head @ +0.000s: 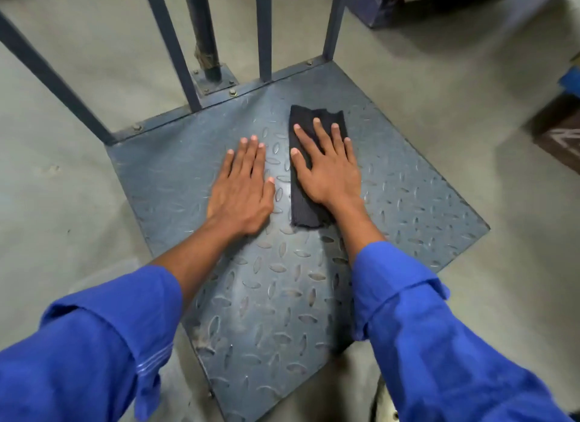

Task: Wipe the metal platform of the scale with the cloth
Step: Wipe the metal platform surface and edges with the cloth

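A worker in blue sleeves [94,343] crouches over a floor scale, both arms stretched fwd across its platform [282,296]. At left, the L hand [243,186] lies flat and bare on the checker plate, fingers together, gripping nothing; it looks set there as a brace, to take body weight during the reach. Just beside it, w/ a narrow strip of metal between, the R hand [328,167] presses palm-down on the cloth [303,208], fingers spread rather than closed, likely so the pressure covers more fabric. The cloth, dark and folded into a long strip, sits mid-platform toward the far edge, near the rails [263,29] bolted along the back. Flat-hand pressure, not a pinch, suits a wipe over raised tread. Pale dust shows at the near-left corner, so that area prob. hasn't been reached yet.
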The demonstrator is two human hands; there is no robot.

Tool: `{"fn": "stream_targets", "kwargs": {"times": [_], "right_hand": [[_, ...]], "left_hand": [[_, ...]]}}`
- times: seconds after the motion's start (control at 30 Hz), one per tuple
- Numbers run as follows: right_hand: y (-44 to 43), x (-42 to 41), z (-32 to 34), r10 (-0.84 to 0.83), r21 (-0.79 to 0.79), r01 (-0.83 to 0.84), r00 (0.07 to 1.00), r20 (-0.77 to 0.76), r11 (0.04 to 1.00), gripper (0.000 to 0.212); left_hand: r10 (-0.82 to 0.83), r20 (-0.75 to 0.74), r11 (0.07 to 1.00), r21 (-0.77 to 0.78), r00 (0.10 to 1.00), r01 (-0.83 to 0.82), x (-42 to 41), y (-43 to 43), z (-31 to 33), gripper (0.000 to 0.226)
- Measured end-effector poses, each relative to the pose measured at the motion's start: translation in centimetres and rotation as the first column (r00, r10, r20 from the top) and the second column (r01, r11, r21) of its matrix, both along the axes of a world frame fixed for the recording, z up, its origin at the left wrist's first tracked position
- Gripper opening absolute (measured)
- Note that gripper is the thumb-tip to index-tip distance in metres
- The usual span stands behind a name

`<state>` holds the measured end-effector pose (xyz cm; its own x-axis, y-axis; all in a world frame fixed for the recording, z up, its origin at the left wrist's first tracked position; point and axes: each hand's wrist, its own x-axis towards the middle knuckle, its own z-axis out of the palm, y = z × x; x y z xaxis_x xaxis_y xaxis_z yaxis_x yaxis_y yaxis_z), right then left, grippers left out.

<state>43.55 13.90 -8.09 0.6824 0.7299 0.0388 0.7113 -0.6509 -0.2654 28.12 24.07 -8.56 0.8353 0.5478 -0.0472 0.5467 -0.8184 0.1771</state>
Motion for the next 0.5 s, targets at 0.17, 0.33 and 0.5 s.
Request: {"fn": "stream_targets", "kwargs": {"times": [0.17, 0.33, 0.5], "right_hand": [[-6.0, 4.8, -0.2, -0.334, -0.038, 0.334, 0.942, -0.005, 0.942, 0.063], [-1.8, 3.6, 0.3, -0.204, -0.018, 0.204, 0.979, -0.014, 0.979, 0.061], [-6.7, -0.6, -0.6, -0.203, 0.008, 0.202, 0.979, 0.011, 0.979, 0.06]], "left_hand": [[-0.034, -0.022, 0.999, 0.004, 0.999, 0.034, -0.5, -0.9, -0.3, 0.078], [-0.032, -0.012, 0.999, 0.012, 0.999, 0.032, 0.0, -1.2, -0.5, 0.08], [-0.067, -0.013, 0.998, -0.019, 0.998, 0.067, -0.4, -1.8, 0.1, 0.074]]}}
